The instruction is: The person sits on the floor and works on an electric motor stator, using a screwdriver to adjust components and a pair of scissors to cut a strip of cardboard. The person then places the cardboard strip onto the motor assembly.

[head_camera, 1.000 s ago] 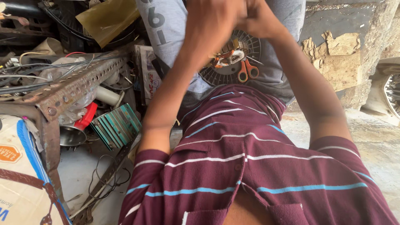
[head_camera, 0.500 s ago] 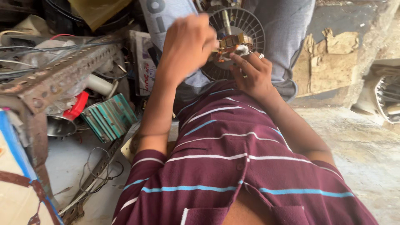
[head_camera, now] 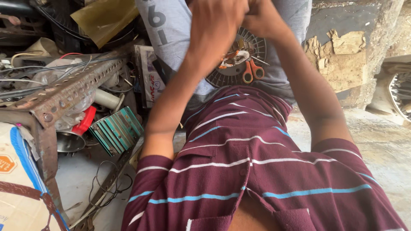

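My left hand (head_camera: 218, 30) and my right hand (head_camera: 263, 17) are raised together at the top of the head view, fingers curled, knuckles toward me. Anything between them is hidden. Below them, on my lap in grey trousers (head_camera: 171, 34), lies a round dark fan grille (head_camera: 257, 47) with a copper-wound motor (head_camera: 233, 57) at its middle. Orange-handled scissors (head_camera: 252, 70) rest on the grille. Neither hand touches the motor or the scissors. My maroon striped shirt (head_camera: 239, 171) fills the lower half.
A rusty perforated angle-iron frame (head_camera: 64, 92) stands at the left over tangled wires. Under it lie a green finned part (head_camera: 117, 130), a red cap (head_camera: 83, 122) and a metal bowl (head_camera: 70, 141). A cardboard box (head_camera: 17, 188) sits bottom left, a white fan guard (head_camera: 400, 94) far right.
Half a second ago both hands were down at the fan motor. They have since lifted away from it and come together near the top of the view.
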The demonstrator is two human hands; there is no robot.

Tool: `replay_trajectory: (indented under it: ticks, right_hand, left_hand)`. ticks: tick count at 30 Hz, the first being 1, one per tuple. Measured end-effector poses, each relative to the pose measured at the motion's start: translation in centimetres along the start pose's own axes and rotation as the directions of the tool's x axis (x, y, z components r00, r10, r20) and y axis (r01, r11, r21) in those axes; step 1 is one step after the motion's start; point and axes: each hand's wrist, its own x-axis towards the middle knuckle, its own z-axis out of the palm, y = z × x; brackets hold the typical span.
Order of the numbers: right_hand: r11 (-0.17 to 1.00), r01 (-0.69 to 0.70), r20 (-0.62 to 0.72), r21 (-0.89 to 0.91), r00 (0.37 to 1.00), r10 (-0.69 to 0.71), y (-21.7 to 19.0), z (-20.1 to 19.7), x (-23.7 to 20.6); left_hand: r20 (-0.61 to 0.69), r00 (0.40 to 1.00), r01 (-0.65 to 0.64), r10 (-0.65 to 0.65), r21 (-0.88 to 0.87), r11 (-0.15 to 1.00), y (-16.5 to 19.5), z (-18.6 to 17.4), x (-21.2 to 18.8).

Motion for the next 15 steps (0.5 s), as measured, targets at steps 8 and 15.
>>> replay_trajectory:
  ticks: [8, 15]
  right_hand:
    - [0.681, 0.274, 0.039, -0.679, 0.94, -0.34, -4.9, 0.4, -4.4]
    - [0.598, 0.246, -0.013, -0.763, 0.918, -0.395, -7.2, 8.4, -11.3]
  left_hand:
    - [0.613, 0.789, 0.197, 0.04, -0.314, 0.929, 7.0, -7.8, -5.4]
    - [0.514, 0.856, 0.188, -0.053, -0.215, 0.958, 2.8, -9.8, -5.2]
